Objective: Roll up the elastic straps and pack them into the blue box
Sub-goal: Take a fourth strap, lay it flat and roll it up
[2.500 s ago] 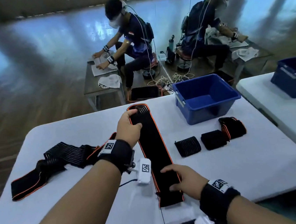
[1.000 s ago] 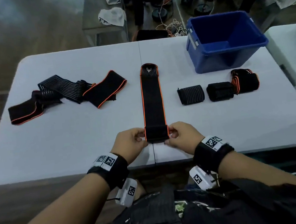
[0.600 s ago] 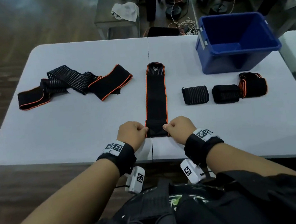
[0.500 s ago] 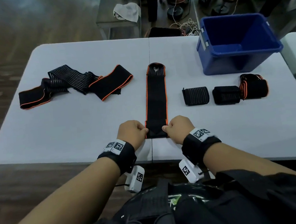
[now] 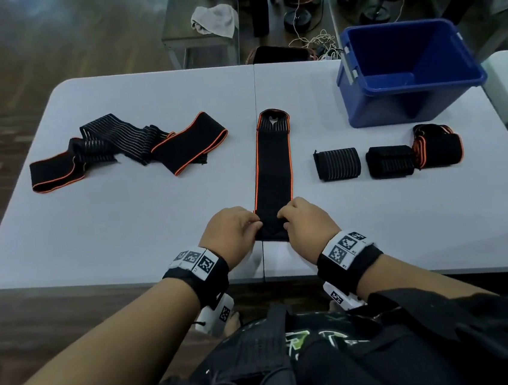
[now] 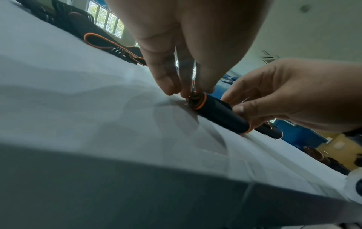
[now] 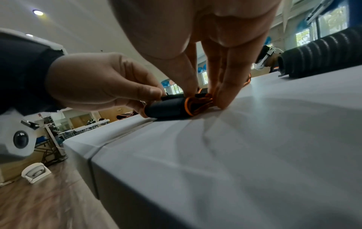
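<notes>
The head camera looks down and forward from above the near edge of the tabletop (image 5: 155, 221), taking in its whole width, the blue box (image 5: 410, 81) at the far right and the floor beyond. The left wrist camera sits low, just over the near edge, and faces along the left hand (image 6: 188, 43) toward the far right, very close to the fingertips. The right wrist camera is equally low and close, looking along the right hand (image 7: 211, 38) toward the far left. All three views share the rolled near end of the strap (image 5: 276, 221) with both hands on it; each wrist view also shows the opposite hand.
</notes>
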